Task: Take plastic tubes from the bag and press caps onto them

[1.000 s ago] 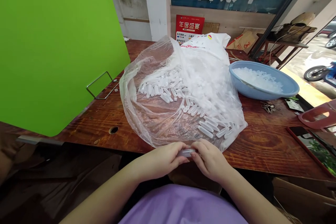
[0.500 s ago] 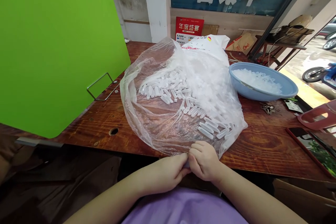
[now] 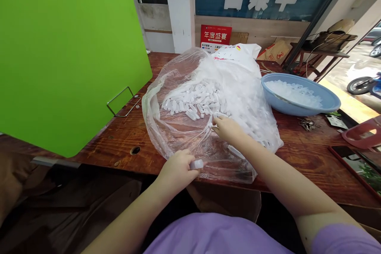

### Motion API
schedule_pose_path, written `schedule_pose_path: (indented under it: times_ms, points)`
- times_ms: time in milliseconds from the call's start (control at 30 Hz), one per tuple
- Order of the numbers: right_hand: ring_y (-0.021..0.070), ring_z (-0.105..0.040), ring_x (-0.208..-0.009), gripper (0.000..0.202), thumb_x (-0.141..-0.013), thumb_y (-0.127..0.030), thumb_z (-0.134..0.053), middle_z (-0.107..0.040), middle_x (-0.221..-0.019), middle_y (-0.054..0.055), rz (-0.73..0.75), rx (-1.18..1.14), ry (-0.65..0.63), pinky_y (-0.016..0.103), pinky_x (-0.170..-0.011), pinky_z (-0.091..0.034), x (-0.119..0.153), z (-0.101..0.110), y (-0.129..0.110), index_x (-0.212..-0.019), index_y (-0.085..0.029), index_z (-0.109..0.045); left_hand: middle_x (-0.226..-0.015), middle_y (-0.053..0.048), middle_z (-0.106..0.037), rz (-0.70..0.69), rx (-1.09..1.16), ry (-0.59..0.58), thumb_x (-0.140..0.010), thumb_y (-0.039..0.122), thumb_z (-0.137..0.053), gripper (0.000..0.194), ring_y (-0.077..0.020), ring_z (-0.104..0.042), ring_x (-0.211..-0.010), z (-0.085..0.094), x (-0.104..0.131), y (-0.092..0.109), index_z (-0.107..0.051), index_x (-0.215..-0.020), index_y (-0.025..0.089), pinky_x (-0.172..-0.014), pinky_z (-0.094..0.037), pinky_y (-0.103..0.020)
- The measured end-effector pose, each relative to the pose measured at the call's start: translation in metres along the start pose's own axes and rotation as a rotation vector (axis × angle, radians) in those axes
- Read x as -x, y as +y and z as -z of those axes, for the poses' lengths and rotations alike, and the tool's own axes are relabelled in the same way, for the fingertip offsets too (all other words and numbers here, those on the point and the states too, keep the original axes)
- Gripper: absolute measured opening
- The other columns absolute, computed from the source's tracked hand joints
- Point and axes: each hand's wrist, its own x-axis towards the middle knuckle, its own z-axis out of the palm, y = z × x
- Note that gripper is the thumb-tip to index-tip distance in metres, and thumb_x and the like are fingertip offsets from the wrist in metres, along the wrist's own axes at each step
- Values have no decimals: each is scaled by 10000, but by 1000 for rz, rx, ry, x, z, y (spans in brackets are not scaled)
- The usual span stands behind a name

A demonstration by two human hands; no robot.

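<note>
A large clear plastic bag (image 3: 175, 139) lies open on the wooden table, with many small translucent white plastic tubes (image 3: 190, 99) spilling inside it. Near the bag's front edge, my left hand (image 3: 178, 167) is closed around a whitish translucent piece (image 3: 196, 164) that sticks out past the thumb. My right hand (image 3: 228, 129) reaches over the bag, its fingertips bent at the near edge of the pile. Whether those fingers hold a tube is too small to tell. One tube (image 3: 236, 152) lies apart, partly behind the right forearm.
A blue basin (image 3: 300, 93) of translucent pieces stands right of the bag. A green board (image 3: 68, 55) with a wire stand fills the left. Keys (image 3: 306, 124), a red-edged phone (image 3: 357, 168) and a pink plastic object (image 3: 361, 134) lie at the right.
My hands were together at the table's front edge and have separated. The left moved left, showing the whitish piece; the right moved forward to the pile. The view has shifted slightly.
</note>
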Motion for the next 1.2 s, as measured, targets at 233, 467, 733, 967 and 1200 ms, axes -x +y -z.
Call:
schedule_pose_path:
  times_ms: [233,467,733,967,1200]
  points:
    - [207,-549,-1002,274,-889,-336,-503,-583,-1084,79,-15,31,-69,422,-874,-413,-25,-29,1,-1058,-130,-565,-878,-66,-624,-131,-101,84,-803,222,-478,187,-215,-559,-808,-5,0,-1,-651,-775,156,-755,-441,-338]
    - [238,-581,-904,241,-765,-158,-520,-648,-952,120,-12,-250,49,310,-763,-417,-12,-6,7,-990,-130,-603,-1082,-111,-613,-353,-280,105,-771,136,-476,323,-231,-574,-936,-11,-30,12,-590,-1072,109,-828,-460,-345]
    - [145,-542,-682,378,-836,-476,-378,-549,-755,25,-161,-751,315,259,-593,-465,61,1,57,-985,-158,-520,-1132,-123,-586,-720,-425,-36,-853,167,-479,277,-243,-583,-886,-41,-80,51,-569,-1113,127,-717,-441,-349]
    - [156,-555,-752,414,-687,-444,-658,-601,-829,32,-287,-1275,432,313,-735,-468,116,-47,63,-1001,-184,-590,-886,-152,-629,-718,-461,-133,-853,229,-505,246,-277,-598,-805,-64,-87,79,-607,-1001,61,-640,-439,-356]
    - [163,-573,-794,246,-778,-341,-615,-593,-894,53,-194,-1075,517,281,-694,-500,136,-63,50,-986,-212,-639,-1017,-149,-591,-383,-22,-81,-837,125,-425,463,-231,-619,-819,-51,-63,63,-352,-1294,110,-692,-479,-348]
